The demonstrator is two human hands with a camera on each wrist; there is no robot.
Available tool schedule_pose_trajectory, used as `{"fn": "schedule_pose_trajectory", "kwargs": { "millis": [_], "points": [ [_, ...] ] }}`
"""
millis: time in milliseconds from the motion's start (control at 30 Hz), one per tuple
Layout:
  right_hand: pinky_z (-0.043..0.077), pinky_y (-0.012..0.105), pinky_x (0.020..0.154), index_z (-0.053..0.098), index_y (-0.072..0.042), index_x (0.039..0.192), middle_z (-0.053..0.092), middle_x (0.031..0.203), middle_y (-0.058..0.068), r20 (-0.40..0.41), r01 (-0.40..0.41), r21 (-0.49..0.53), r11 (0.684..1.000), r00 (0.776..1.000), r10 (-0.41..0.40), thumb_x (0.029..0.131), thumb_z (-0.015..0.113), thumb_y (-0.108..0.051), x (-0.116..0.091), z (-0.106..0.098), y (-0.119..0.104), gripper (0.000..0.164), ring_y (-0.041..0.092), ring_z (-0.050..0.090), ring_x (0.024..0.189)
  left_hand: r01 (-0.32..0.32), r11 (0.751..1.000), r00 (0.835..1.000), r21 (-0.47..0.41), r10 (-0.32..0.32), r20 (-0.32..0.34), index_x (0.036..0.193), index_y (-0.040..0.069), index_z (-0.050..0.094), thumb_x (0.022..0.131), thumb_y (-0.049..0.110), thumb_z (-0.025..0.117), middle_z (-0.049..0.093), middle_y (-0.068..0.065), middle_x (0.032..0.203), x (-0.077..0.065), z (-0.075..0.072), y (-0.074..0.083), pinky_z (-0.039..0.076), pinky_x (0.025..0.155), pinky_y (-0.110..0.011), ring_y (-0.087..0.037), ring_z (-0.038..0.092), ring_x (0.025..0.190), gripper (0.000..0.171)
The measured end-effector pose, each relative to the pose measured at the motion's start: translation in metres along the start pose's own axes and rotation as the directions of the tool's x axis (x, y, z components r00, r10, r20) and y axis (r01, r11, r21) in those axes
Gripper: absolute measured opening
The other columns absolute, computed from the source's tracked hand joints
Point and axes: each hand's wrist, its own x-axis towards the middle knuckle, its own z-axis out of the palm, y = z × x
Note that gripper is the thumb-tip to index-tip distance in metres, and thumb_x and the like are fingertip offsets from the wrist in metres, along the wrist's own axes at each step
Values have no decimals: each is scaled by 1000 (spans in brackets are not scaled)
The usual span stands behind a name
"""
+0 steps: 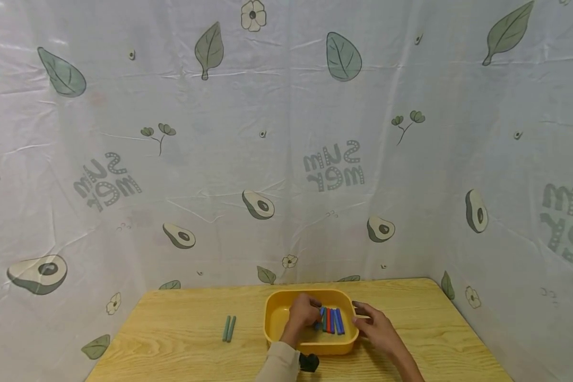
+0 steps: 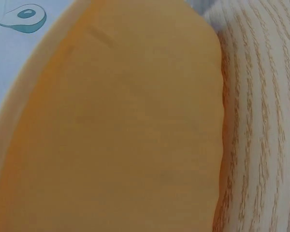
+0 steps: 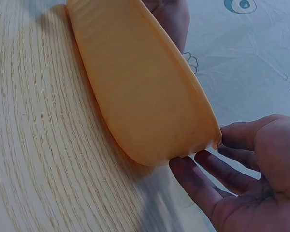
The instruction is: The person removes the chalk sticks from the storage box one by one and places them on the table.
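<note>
A yellow plastic tray point(image 1: 327, 348) stands on the table in the head view. My left hand point(image 1: 304, 312) reaches down inside it, its fingertips by the left end of a row of crayon-like sticks point(image 1: 331, 321) in blue, red and green. Whether the fingers pinch a stick is hidden. My right hand point(image 1: 378, 330) is at the tray's right side; in the right wrist view its extended fingers point(image 3: 195, 186) touch the tray's outer end near the rim. Only the tray's outer wall point(image 2: 125, 121) fills the left wrist view, with no hand showing there.
Two green sticks point(image 1: 229, 329) lie side by side on the wooden table point(image 1: 181, 339), left of the tray. Behind the table and along its sides hangs a pale sheet point(image 1: 286, 106) printed with leaves and avocados. A black strap piece point(image 1: 309, 363) sits at the left wrist.
</note>
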Motion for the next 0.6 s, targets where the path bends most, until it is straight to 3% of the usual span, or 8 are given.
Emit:
{"fn": "schedule_pose_trajectory", "kwargs": {
  "millis": [300,600],
  "points": [
    [65,46,94,43,9,158,55,149,37,8,7,13,1000,1000,-7,109,60,-13,0,0,1,56,45,69,126,53,985,998,-162,-48,33,108,-1,84,75,-9,80,79,-11,96,-2,-10,-2,59,61,-31,-16,66,69,34],
    [65,46,94,43,9,158,56,148,37,5,9,4,1000,1000,-9,110,60,-13,-2,0,0,56,45,68,126,48,941,996,-335,-19,90,114,-7,80,82,-9,75,78,-18,98,-6,-37,-5,66,69,-37,-19,72,74,33]
  ]
}}
